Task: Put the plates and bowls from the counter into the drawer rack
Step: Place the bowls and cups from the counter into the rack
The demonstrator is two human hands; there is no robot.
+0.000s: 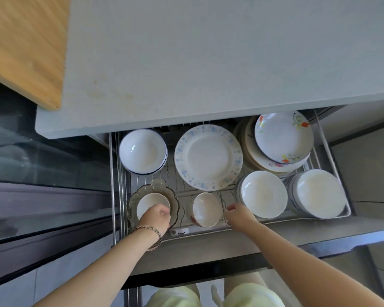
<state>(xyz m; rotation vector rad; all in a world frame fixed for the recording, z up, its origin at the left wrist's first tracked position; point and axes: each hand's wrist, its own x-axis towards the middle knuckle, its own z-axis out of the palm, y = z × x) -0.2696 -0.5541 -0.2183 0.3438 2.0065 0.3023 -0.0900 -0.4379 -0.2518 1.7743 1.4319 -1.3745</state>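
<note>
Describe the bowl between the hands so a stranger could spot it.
Find the open drawer rack under the grey counter. Midway along its front edge stands the bowl. Unlike its neighbours, it is unstacked, with a red mark outside.

No text could be read. A small white label (pixel 179 232) sat on the front rail of the drawer rack (pixel 184 187), its print too blurred to make out.

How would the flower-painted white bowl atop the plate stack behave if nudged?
Probably fragile: the flower-painted white bowl looks like glazed ceramic. Likely slippery, given its glossy sheen. It sits loose atop the cream plate stack, so a push may slide it off.
</note>
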